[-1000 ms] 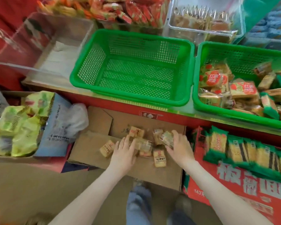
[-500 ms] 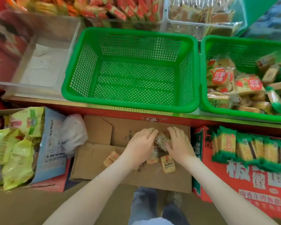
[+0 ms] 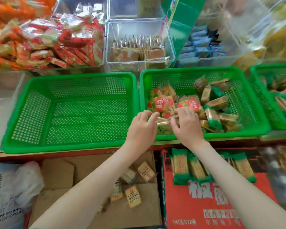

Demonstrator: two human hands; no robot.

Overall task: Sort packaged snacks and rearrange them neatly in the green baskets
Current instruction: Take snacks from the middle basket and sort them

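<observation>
Head camera: looking down at a shelf of baskets with boxes lying below it.
Left hand (image 3: 141,128): reaching over the near rim of the middle green basket (image 3: 229,135), fingers curling round one side of a bunch of small snack packets (image 3: 163,125).
Right hand (image 3: 186,128): sitting at 3 o'clock from the left hand, fingers curling round the other side of the same bunch.
Small snack packets: being squeezed between both hands, in the basket's corner at 7 o'clock.
Snack pile (image 3: 213,103): lying in the middle basket, at 1 o'clock from the hands.
Left green basket (image 3: 64,147): sitting at 9 o'clock from the hands, touching the middle basket, with nothing showing inside.
Right green basket (image 3: 271,68): sitting at 3 o'clock, holding more snacks and partly cut off.
Cardboard box (image 3: 139,215): lying at 6 o'clock under the arms, with loose packets (image 3: 132,194) resting on it.
Red box (image 3: 196,204): sitting at 5 o'clock, with green-wrapped bars (image 3: 180,166) lying on top.
Clear bins (image 3: 139,52): standing at 12 o'clock, holding other snacks.
</observation>
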